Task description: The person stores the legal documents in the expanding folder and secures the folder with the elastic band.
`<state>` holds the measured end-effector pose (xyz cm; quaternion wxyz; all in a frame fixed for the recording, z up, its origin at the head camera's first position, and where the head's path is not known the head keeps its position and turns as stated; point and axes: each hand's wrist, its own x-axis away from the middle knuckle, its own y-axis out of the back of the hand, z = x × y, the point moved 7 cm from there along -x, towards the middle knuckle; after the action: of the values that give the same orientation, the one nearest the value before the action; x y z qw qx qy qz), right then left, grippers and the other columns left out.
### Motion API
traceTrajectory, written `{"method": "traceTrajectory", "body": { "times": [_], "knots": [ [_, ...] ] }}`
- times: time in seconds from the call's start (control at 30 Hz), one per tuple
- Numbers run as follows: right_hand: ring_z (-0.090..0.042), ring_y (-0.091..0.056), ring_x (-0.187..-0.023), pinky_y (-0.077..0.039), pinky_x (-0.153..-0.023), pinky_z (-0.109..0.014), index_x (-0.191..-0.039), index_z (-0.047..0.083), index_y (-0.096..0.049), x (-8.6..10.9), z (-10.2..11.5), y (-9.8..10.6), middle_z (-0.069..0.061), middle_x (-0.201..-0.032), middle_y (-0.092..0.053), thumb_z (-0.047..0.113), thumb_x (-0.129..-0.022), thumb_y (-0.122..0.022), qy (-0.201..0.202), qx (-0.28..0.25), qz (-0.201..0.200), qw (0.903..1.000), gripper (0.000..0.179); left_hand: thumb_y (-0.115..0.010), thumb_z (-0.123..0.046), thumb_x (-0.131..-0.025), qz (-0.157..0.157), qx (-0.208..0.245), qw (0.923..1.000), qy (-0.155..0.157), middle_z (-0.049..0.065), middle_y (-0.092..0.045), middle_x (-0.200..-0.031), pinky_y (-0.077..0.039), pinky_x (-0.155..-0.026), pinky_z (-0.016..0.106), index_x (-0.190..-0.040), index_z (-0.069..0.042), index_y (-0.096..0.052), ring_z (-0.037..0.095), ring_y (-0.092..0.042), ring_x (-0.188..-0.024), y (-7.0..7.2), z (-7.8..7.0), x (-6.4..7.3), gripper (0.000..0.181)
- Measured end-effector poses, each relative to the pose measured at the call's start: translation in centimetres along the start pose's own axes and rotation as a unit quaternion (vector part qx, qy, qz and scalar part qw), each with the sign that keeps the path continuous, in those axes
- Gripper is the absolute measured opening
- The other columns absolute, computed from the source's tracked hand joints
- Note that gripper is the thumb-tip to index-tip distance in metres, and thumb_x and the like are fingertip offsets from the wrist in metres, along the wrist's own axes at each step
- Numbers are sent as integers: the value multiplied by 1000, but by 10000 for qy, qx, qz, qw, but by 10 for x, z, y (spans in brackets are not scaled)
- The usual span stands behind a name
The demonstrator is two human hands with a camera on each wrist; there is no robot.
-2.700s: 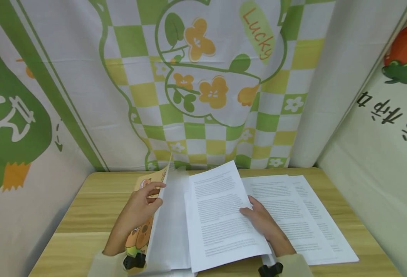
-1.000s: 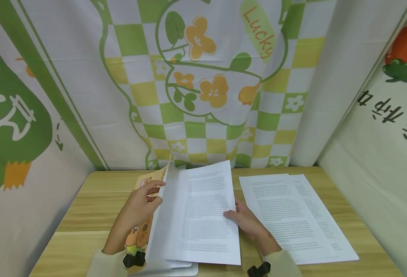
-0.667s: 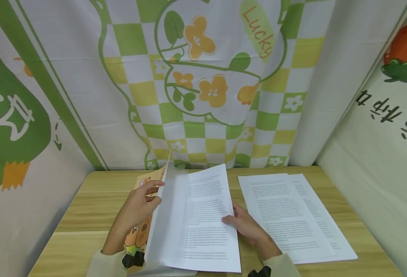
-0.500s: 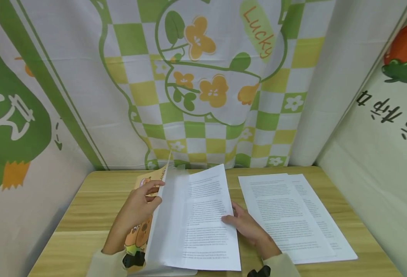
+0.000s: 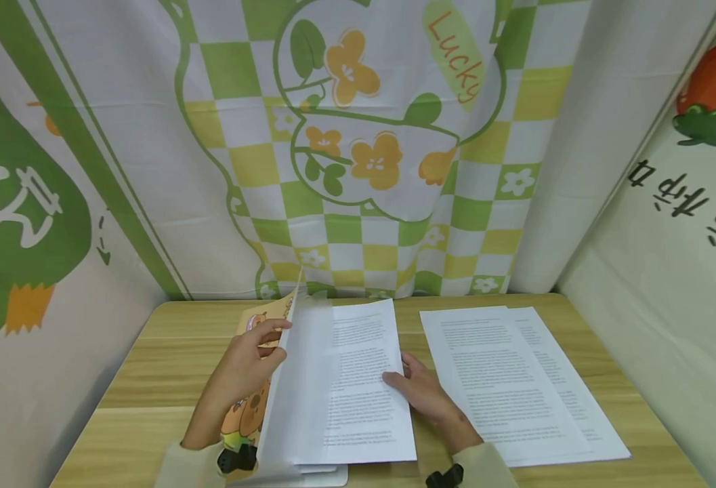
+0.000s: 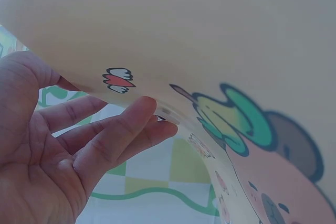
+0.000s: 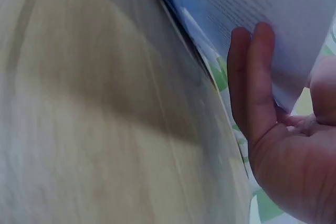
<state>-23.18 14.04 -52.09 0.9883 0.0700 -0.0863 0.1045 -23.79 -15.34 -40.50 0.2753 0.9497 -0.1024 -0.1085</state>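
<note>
At the left of the head view, my left hand [image 5: 244, 359] holds up the cover of a folder [image 5: 250, 407], orange with cartoon animals. In the left wrist view its fingers [image 6: 115, 140] lie along the edge of the cartoon cover [image 6: 252, 51]. My right hand [image 5: 425, 390] pinches the right edge of a printed sheet [image 5: 364, 379], thumb on top. The sheet's left part lies under a translucent plastic pocket [image 5: 305, 379] of the folder. In the right wrist view, two fingers of the right hand [image 7: 289, 145] stretch along the underside of the sheet [image 7: 294, 24].
Several printed sheets [image 5: 504, 379] lie overlapping on the wooden table [image 5: 132, 379] at the right. A patterned green and white curtain [image 5: 358, 169] hangs behind the table's far edge, with printed cloth on both sides.
My right hand has moved the sheet leftward, so its left part is now under the folder's plastic pocket; lately its top edge has dropped a little. The left hand keeps holding the cover.
</note>
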Motion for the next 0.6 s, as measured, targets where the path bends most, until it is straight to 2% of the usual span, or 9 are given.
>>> {"method": "traceTrajectory", "body": {
  "times": [0.1,0.23,0.4,0.6],
  "knots": [
    [-27,-71,-95,-59,-76,-36,-154,-2,-37,1,-1,3,-18,-121,-67,24,-105,-57,23,219,-102,9997,60,-58,-1,-98,9,1,10000,8,22,-55,-143,-57,-91,49,-139,-9,-61,46,-63,-118,0,0,0,42],
    [-26,-68,-84,-57,-65,-37,-152,-1,-43,3,-2,8,-15,-110,-68,26,-108,-49,-119,342,-338,9988,51,-59,-1,-98,3,-15,10000,49,21,-56,-143,-57,-90,49,-139,-11,-62,45,-64,-117,1,0,0,42],
    [-23,-61,-66,-53,-52,-36,-148,-1,-49,5,2,16,-12,-94,-65,13,-106,-43,-126,740,-711,9946,45,-59,-1,-97,-10,-7,10000,37,21,-56,-143,-57,-90,49,-138,-11,-62,45,-64,-117,0,-1,-1,42],
    [-23,-60,-60,-55,-49,-38,-148,-1,-48,3,7,19,-12,-90,-63,4,-102,-49,117,835,-607,9946,47,-59,-1,-97,-62,-10,10000,-50,18,-58,-141,-56,-93,49,-138,-10,-62,45,-61,-121,1,-3,1,42]
  ]
}}
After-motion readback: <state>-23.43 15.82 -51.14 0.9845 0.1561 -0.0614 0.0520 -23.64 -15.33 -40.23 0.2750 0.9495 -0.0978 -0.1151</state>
